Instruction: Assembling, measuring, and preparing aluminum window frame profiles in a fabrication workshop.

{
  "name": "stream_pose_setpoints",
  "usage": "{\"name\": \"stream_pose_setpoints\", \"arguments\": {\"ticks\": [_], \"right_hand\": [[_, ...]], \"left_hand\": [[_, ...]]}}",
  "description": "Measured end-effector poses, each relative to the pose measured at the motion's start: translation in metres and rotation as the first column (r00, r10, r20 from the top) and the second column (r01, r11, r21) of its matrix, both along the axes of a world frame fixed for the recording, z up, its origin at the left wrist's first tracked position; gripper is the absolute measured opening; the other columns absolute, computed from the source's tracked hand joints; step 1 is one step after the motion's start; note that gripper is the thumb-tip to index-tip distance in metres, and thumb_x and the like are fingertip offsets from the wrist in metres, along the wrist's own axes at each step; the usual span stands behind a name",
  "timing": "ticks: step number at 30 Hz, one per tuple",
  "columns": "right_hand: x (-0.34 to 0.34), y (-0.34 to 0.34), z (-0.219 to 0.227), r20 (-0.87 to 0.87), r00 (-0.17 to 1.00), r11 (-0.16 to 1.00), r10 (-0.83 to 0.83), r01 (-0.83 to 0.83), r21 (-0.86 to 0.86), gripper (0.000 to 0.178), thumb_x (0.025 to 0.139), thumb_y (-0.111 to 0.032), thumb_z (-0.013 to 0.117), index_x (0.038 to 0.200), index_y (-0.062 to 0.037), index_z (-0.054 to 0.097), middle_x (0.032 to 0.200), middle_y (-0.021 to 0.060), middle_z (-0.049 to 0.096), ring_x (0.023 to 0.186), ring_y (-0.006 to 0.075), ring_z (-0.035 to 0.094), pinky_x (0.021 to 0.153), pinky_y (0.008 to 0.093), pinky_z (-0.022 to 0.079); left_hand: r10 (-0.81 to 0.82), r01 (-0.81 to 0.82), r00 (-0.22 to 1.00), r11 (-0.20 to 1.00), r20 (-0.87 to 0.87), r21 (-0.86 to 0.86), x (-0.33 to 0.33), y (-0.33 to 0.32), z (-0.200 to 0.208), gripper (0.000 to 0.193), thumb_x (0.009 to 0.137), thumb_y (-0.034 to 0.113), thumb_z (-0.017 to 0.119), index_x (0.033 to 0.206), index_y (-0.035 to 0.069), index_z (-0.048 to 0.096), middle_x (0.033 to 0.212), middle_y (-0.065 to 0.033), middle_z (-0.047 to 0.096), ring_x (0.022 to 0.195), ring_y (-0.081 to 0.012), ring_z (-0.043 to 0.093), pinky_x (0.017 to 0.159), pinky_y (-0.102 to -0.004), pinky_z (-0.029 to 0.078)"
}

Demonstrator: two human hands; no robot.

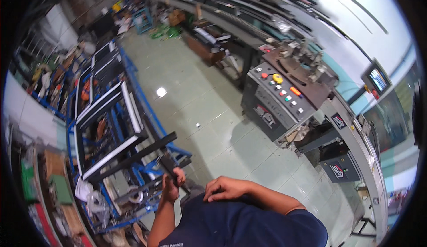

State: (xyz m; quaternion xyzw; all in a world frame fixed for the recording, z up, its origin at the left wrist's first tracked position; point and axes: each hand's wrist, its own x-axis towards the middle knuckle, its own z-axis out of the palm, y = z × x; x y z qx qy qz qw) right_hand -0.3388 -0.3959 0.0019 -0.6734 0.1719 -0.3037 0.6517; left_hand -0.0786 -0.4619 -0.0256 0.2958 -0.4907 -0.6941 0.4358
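Observation:
My left hand (172, 182) is closed around a short dark metal bar (168, 165), held upright beside the blue rack. Just beyond it, a longer black profile (153, 149) lies slantwise across the rack. A black and white rectangular frame (116, 151) rests there too, close to my left hand. My right hand (224, 188) hangs in front of my dark blue shirt, fingers loosely bent and apart, with nothing visible in it.
The blue metal rack (153, 118) runs away at the left, with shelves of boxes (62, 189) beside it. Across the tiled floor (218, 113) stands a grey machine (271, 109) with coloured buttons. A screen (378, 80) is mounted at the far right. Long profiles (231, 9) lie at the back.

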Motion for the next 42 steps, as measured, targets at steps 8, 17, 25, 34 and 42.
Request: {"name": "stream_pose_setpoints", "arguments": {"ticks": [8, 17, 25, 34, 42], "right_hand": [[0.035, -0.032, 0.064, 0.173, 0.748, 0.739, -0.641, 0.662, -0.123, 0.009, 0.094, -0.005, 0.074, 0.102, -0.0012, 0.074, 0.112, 0.0139, 0.069, 0.102, 0.0220, 0.066, 0.091, 0.0351, 0.052], [0.058, -0.045, 0.067, 0.216, 0.666, 0.671, -0.714, 0.739, -0.062, 0.009, 0.092, -0.002, 0.074, 0.101, 0.0005, 0.074, 0.118, 0.0145, 0.065, 0.112, 0.0212, 0.062, 0.099, 0.0346, 0.048], [0.062, -0.046, 0.051, 0.121, 0.667, 0.662, -0.735, 0.745, -0.087, 0.011, 0.096, -0.001, 0.070, 0.104, 0.0003, 0.061, 0.119, 0.0148, 0.065, 0.111, 0.0219, 0.064, 0.100, 0.0357, 0.050], [0.019, -0.031, 0.045, 0.301, 0.564, 0.590, -0.769, 0.808, -0.009, 0.011, 0.098, 0.006, 0.060, 0.108, 0.0020, 0.060, 0.132, 0.0279, 0.062, 0.121, 0.0376, 0.065, 0.107, 0.0510, 0.050], [-0.030, -0.033, 0.084, 0.138, 0.490, 0.505, -0.861, 0.855, 0.116, 0.010, 0.099, 0.004, 0.063, 0.108, 0.0015, 0.060, 0.125, 0.0227, 0.066, 0.116, 0.0275, 0.067, 0.102, 0.0428, 0.053]], "left_hand": [[0.004, -0.005, 0.994, 1.000, 0.107, 0.009, -0.030, 0.003, 0.018, 0.076, 0.088, 0.086, 0.051, 0.078, 0.011, 0.048, 0.072, 0.0057, 0.038, 0.066, -0.0070, 0.032, 0.060, -0.0274, 0.024], [0.033, -0.031, 0.995, 0.999, 0.097, -0.023, -0.028, 0.007, 0.006, 0.071, 0.096, 0.078, 0.046, 0.095, 0.008, 0.060, 0.074, 0.0079, 0.036, 0.066, -0.0060, 0.029, 0.058, -0.0263, 0.023], [0.098, -0.099, 0.995, 0.995, 0.024, 0.012, -0.042, 0.015, -0.014, 0.063, 0.101, 0.069, 0.049, 0.094, 0.007, 0.058, 0.076, 0.0075, 0.036, 0.069, -0.0077, 0.030, 0.063, -0.0263, 0.027], [-0.009, 0.014, 0.996, 0.998, 0.085, -0.058, -0.092, -0.002, -0.017, 0.066, 0.100, 0.074, 0.047, 0.081, 0.011, 0.052, 0.076, 0.0075, 0.039, 0.070, -0.0057, 0.034, 0.059, -0.0256, 0.027], [-0.132, 0.167, 0.972, 0.971, 0.197, -0.171, -0.140, -0.025, 0.010, 0.069, 0.102, 0.067, 0.047, 0.099, 0.000, 0.062, 0.071, 0.0025, 0.043, 0.069, -0.0095, 0.040, 0.061, -0.0298, 0.035]]}}
